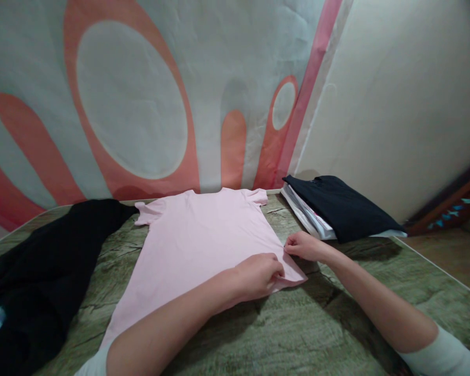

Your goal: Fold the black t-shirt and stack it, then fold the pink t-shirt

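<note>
A pink T-shirt [203,230] lies spread out on the table, its neck and short sleeves toward the wall and its hem toward me. My left hand [260,274] reaches across the shirt and pinches the cloth at the hem, close to the right-hand corner. With its fingers closed, my right hand [303,245] grips the shirt's right side edge a little above that corner. The cloth between the two hands is slightly raised. The fingertips of both hands are partly hidden.
A stack of folded clothes with a black garment [340,203] on top sits at the back right. Crumpled black clothing [47,271] covers the left end of the wood-patterned table [297,334]. Behind the table hangs a white sheet with orange shapes [203,78].
</note>
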A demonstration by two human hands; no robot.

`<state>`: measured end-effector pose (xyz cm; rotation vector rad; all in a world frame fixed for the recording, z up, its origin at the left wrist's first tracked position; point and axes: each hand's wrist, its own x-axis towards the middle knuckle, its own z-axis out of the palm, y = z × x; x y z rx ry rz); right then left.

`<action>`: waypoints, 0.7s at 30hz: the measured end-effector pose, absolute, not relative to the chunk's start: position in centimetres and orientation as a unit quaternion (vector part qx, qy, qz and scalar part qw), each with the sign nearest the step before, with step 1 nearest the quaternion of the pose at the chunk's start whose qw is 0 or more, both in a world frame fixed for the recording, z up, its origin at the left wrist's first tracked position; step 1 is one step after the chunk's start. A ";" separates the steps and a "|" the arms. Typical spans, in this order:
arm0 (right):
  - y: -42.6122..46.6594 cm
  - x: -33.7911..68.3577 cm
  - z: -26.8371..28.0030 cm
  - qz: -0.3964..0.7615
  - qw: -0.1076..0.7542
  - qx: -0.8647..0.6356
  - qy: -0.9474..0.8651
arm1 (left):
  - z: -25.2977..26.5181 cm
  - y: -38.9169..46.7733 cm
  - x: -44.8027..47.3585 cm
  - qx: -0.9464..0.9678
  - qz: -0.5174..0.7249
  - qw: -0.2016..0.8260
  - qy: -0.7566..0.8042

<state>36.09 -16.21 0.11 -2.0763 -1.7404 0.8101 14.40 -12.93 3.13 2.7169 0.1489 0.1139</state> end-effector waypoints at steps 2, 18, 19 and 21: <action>-16.2 36.1 0.2 0.286 0.155 -0.727 -0.605 | 3.0 -12.3 14.3 0.966 0.040 0.246 0.063; -16.1 36.3 -0.4 0.263 0.175 -0.725 -0.612 | 3.6 -15.7 14.0 0.991 0.066 0.062 0.103; -16.2 36.3 -0.4 0.264 0.177 -0.724 -0.612 | 3.7 -15.9 14.0 0.992 0.064 0.045 0.103; -16.5 36.2 -0.4 0.265 0.187 -0.715 -0.619 | 3.7 -16.1 14.0 0.992 0.063 0.017 0.104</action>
